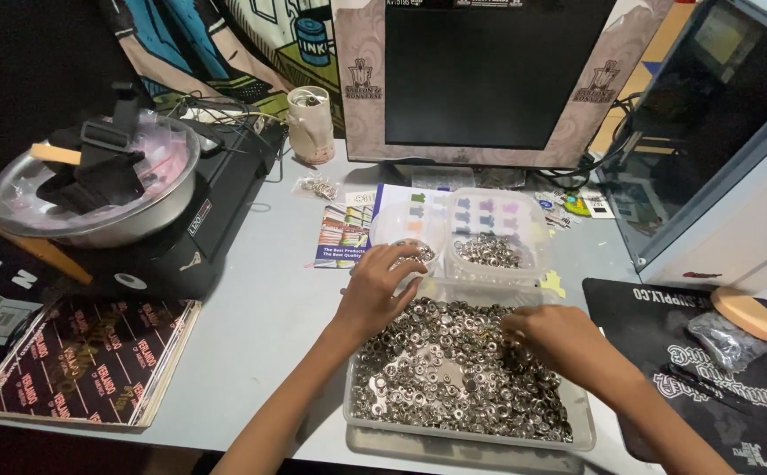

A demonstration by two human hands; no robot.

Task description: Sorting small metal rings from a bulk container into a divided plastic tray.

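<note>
Left edge: round steel bowl [93, 198] with black items, sitting on a black box [199, 233]. Left hand [373, 290] reaches over the far rim of the clear rectangular plastic tray [581, 422] full of small silver metal snap rings [454, 369], fingertips at a small clear tub [405, 230]; grip state unclear. Right hand [559, 339] rests on the rings, fingers curled, can't tell if pinching any. Tray sits on grey tabletop [260, 325], front centre.

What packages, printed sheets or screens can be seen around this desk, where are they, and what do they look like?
Monitor: back centre, dark blank screen, beige patterned frame.
Leaflet: flat before the monitor, left of the small tubs, multicoloured stripes, blue bottom band.
Black printed sheets: stacked at the desk's left front edge, reddish lettering.
Mat: right, black with white lettering.
Plastic bag: on the mat, clear, crumpled.
</note>
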